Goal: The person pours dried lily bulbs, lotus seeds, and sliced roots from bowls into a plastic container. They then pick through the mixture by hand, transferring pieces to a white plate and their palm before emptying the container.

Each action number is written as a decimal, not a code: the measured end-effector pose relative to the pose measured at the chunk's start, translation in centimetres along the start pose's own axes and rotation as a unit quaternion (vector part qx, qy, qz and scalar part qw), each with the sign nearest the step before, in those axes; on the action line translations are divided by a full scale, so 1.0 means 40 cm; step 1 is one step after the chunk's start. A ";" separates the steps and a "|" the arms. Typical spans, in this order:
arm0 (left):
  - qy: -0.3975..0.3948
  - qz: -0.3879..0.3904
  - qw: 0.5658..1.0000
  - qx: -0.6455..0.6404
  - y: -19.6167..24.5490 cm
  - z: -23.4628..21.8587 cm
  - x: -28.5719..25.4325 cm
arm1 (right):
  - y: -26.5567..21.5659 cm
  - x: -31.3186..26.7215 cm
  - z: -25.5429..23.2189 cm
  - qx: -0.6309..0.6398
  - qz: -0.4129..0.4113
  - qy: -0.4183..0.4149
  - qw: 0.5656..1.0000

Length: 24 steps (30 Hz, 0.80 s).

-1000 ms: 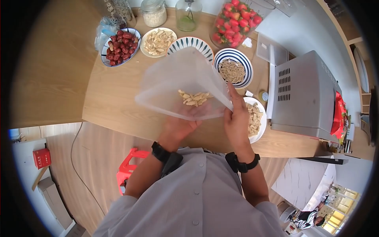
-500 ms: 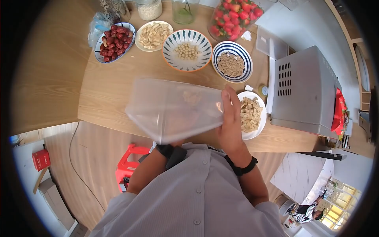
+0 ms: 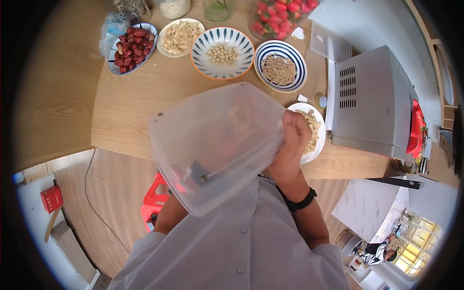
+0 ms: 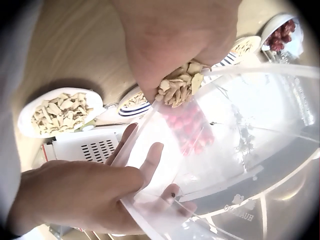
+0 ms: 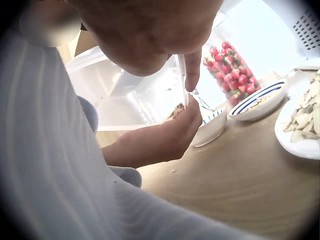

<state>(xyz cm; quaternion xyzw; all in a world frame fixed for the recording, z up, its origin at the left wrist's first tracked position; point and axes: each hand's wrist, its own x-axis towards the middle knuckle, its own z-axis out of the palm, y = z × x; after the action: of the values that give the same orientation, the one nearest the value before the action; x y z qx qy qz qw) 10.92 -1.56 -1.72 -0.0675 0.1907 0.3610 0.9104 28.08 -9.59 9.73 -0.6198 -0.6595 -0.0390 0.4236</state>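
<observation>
My right hand (image 3: 290, 150) grips the rim of a translucent plastic box (image 3: 208, 140), tilted in front of my shirt. In the left wrist view, the fingers of my right hand (image 4: 100, 192) spread along the box wall. My left hand (image 4: 180, 37) holds a clump of pale dried slices (image 4: 180, 86) in curled fingers, right at the box rim. The head view shows the left hand only as a blur through the plastic. In the right wrist view, the left hand (image 5: 160, 140) is beside the box edge, below the right hand.
Along the table stand a bowl of red dates (image 3: 133, 50), a plate of pale slices (image 3: 181, 37), an orange-rimmed bowl (image 3: 195, 53), a blue-striped bowl (image 3: 304, 67) and a white plate (image 3: 321, 140). Strawberries (image 3: 280, 17) fill a clear container behind. A grey appliance (image 3: 367, 101) stands right.
The box has swung down toward my body and tipped, uncovering the orange-rimmed bowl of pale round pieces. The slices and left hand, clearer through it before, are now blurred behind the plastic.
</observation>
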 end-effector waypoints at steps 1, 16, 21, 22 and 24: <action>0.001 -0.003 1.000 -0.002 -0.001 0.001 0.003 | -0.003 0.006 -0.004 0.009 0.005 0.004 1.000; 0.006 -0.042 0.999 0.000 -0.032 0.024 0.009 | 0.008 -0.016 -0.026 0.029 -0.003 0.052 0.998; 0.013 -0.046 0.999 -0.002 -0.032 0.018 0.005 | 0.002 -0.009 -0.036 0.026 -0.005 0.054 0.998; 0.015 -0.049 0.999 -0.004 -0.032 0.018 0.004 | 0.001 -0.008 -0.037 0.027 -0.004 0.054 0.998; 0.016 -0.052 0.998 -0.007 -0.033 0.018 0.006 | 0.001 -0.003 -0.042 0.008 0.004 0.048 0.999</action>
<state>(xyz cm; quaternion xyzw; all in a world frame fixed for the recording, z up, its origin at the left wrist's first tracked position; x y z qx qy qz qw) 12.19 -2.19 -1.18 -0.0897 0.1988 0.3135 0.9242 28.95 -10.65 10.68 -0.6168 -0.6359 -0.0618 0.4597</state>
